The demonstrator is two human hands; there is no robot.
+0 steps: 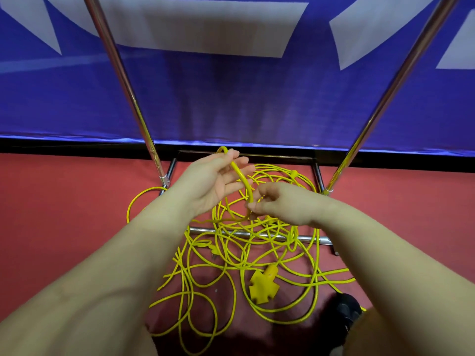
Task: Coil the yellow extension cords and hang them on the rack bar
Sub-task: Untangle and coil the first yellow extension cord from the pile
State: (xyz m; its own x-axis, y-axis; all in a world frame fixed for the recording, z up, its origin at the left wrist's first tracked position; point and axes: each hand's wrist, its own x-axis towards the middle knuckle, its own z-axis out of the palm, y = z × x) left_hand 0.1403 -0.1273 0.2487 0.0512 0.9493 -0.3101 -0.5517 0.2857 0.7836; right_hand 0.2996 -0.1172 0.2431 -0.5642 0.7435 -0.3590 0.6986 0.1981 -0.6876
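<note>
Yellow cords [246,242] lie in a loose tangle on the red floor [64,214], spread over and around the base of a metal rack. One strand is lifted out of the heap and arcs between the person's two hands. The left hand [216,181] is palm up with fingers relaxed and spread; the strand passes over its fingertips near the top of the arc, thumb and forefinger lightly closing on it. The right hand [277,204] has its fingers curled, pinching the same strand at its lower end, just above the pile.

A yellow three-way socket block [263,285] rests on the floor among the loops toward the near side, and a plug [212,249] lies left of it. The rack's chrome bottom rail [270,236] crosses under the tangle, with cords draped across it. Two chrome posts, left [123,80] and right [385,96], rise and splay outward, leaving open room between them above the heap. Behind the rack a blue banner [231,98] with white shapes hangs close, its lower edge meeting a black strip at the floor. A dark shoe [345,310] shows at the lower right, beside an outlying loop.
</note>
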